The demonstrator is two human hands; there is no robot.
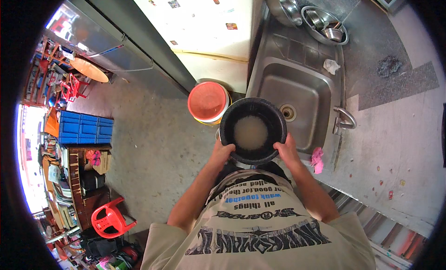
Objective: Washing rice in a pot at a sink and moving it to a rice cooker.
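A round black basin (225, 122) is held in front of my torso, close to the near left edge of the sink. Cloudy greyish-brown liquid (251, 132) lies in its bottom. My left hand (223, 152) grips the rim on the left, thumb over the edge. On the opposite side my right hand (287, 149) holds the rim the same way. Part of a pale object shows beneath the basin; what it is stays hidden. The stainless steel sink (299, 85) is just beyond my right hand, its drain (288, 112) visible.
A bucket with a red lid (207, 101) stands on the floor beside the white cabinet (223, 69). A curved faucet (345, 118) rises at the sink's right edge, and a pink cloth (317, 160) hangs nearby. Steel bowls (324, 26) sit behind. At left are a blue crate (85, 129) and red chair (111, 217).
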